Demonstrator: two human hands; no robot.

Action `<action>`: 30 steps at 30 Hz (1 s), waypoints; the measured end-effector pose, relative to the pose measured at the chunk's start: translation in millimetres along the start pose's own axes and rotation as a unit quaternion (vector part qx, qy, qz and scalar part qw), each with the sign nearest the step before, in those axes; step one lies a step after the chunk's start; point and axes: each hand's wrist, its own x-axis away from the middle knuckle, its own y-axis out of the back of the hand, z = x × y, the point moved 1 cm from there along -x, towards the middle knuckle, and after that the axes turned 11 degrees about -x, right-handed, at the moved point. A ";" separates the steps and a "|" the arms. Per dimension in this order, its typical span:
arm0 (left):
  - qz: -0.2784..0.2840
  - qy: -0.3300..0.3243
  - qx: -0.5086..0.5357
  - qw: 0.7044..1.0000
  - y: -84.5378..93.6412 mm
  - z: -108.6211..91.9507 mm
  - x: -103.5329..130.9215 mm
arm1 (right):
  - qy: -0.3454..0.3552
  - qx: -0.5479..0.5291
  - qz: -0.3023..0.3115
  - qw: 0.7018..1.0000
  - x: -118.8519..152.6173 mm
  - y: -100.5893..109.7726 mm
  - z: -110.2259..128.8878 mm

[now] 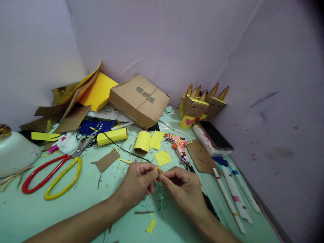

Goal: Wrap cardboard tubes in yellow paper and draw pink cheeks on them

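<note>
Both of my hands meet over the middle of the table, their fingertips pinched on one small yellow piece (158, 170), likely paper. My left hand (141, 179) grips it from the left, and my right hand (182, 187) from the right. A thin black cord (121, 149) runs from near a yellow paper-covered tube (112, 137) down to my left hand; whether the fingers hold it is hidden. Beyond the hands stands a shorter yellow tube (142, 141). Two yellow paper squares (163, 157) lie beside it. A glue gun with a flower pattern (178, 145) rests past my right hand.
Red-and-yellow-handled scissors (54, 168) lie at left near a white rounded object (17, 152). Behind are a cardboard box (139, 99) and cardboard sheets (73, 118). At right are spiky cardboard figures (196, 106), a phone (215, 135) on a white pack, and several markers (229, 199).
</note>
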 end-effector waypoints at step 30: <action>0.075 0.031 0.065 0.995 6.2 6.4 -3.9 | -0.194 -0.213 0.081 0.954 -8.2 0.6 -2.3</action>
